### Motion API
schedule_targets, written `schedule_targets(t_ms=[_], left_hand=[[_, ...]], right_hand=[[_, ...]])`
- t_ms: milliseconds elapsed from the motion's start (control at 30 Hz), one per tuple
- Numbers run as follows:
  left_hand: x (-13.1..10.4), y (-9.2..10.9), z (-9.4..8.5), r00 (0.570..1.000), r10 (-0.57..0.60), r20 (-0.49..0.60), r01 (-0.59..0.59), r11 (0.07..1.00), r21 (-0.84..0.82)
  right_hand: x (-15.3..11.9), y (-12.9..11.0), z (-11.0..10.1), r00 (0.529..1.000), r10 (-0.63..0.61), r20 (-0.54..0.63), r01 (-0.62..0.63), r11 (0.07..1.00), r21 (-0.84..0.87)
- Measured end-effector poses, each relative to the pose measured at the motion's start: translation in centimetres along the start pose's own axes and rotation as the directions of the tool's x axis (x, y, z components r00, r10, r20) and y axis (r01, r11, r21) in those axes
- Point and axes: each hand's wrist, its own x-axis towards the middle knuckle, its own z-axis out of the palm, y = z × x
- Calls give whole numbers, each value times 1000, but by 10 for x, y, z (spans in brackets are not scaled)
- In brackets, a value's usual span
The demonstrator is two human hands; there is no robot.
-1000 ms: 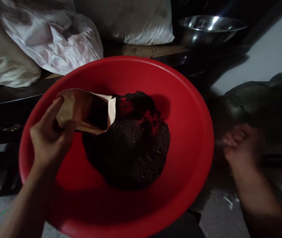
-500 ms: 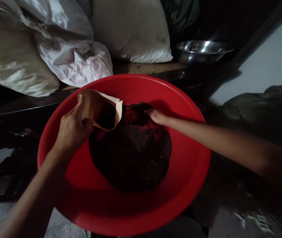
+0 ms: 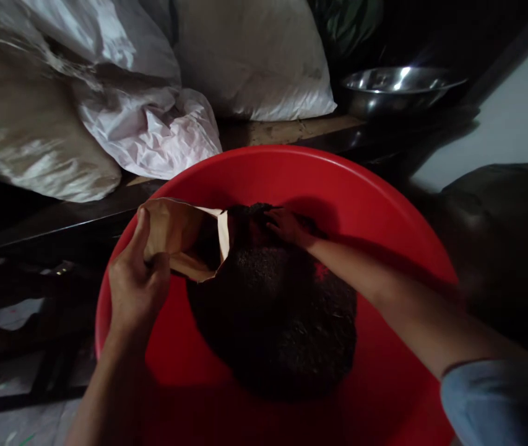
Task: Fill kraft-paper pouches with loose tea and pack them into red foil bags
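Note:
My left hand (image 3: 136, 282) is closed around the rim of a brown paper bag (image 3: 166, 238), thumb on the outer edge. The bag is tilted, its mouth facing right over a wide red plastic basin (image 3: 398, 204); its inside is dark. A heap of dark, loose, dry material (image 3: 268, 322), resembling tea leaves, covers the basin's bottom. At the heap's far side, close to the bag's mouth, my right hand (image 3: 289, 226) rests with its fingers stretched and slightly apart. Whatever lies under its palm is hidden.
Behind the basin, a dark shelf bears large stuffed pale sacks (image 3: 254, 62) and a crumpled white plastic bag (image 3: 166, 133). A shiny metal bowl (image 3: 393, 93) stands at the back right. A dark covered bulk (image 3: 505, 210) lies at the right, beside the pale wall.
My right hand has swept dark material toward the bag's mouth, covering most of the red patches there. The bag and left hand sit lower in view, and the camera has moved closer to the basin.

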Motion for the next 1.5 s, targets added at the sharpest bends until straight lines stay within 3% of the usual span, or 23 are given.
schedule_targets(t_ms=[67, 200, 333, 400, 533, 667, 900, 1000, 1100, 1200, 1267, 1333, 1400, 1500], left_hand=[[0, -1, -1, 999, 32, -9, -31, 997, 65], [-3, 8, 0, 975, 223, 10, -222, 967, 128], [-8, 17, 4, 964, 263, 39, -266, 959, 102], [-10, 20, 7, 965, 262, 30, -263, 961, 87], [-15, 20, 12, 958, 287, -17, -286, 957, 40], [-22, 17, 19, 945, 325, -28, -325, 945, -20], [-32, 11, 32, 925, 372, -78, -379, 921, -90], [-29, 10, 32, 912, 403, -71, -409, 905, -118], [-29, 9, 31, 912, 405, -71, -411, 901, -137], [-31, 7, 29, 913, 406, -42, -407, 898, -167], [-32, 8, 29, 908, 418, -20, -413, 888, -201], [-33, 10, 28, 911, 411, -6, -403, 891, -209], [-33, 13, 29, 924, 382, -20, -379, 907, -184], [-33, 15, 29, 940, 337, -58, -341, 930, -137]], right_hand=[[-14, -5, 2, 993, -96, 65, 95, 995, 16], [-52, -30, 15, 964, -214, 161, 216, 976, 2], [-89, -73, 35, 942, -236, 239, 219, 971, 98], [-106, -97, 38, 931, -205, 303, 158, 972, 172], [-133, -143, 23, 858, -140, 495, 17, 969, 245], [-151, -176, -2, 777, -210, 593, 97, 971, 217], [-160, -191, -23, 771, -233, 593, 194, 972, 129], [-161, -194, -43, 796, -321, 513, 232, 945, 230], [-155, -210, -84, 870, -411, 274, 260, 852, 454], [-133, -229, -128, 934, -355, 35, 252, 727, 639], [-111, -239, -145, 952, -294, -89, 289, 761, 581], [-89, -245, -151, 947, -278, -161, 320, 855, 407], [-72, -247, -151, 936, -318, -153, 348, 902, 254], [-60, -241, -159, 899, -421, -123, 439, 867, 238]])
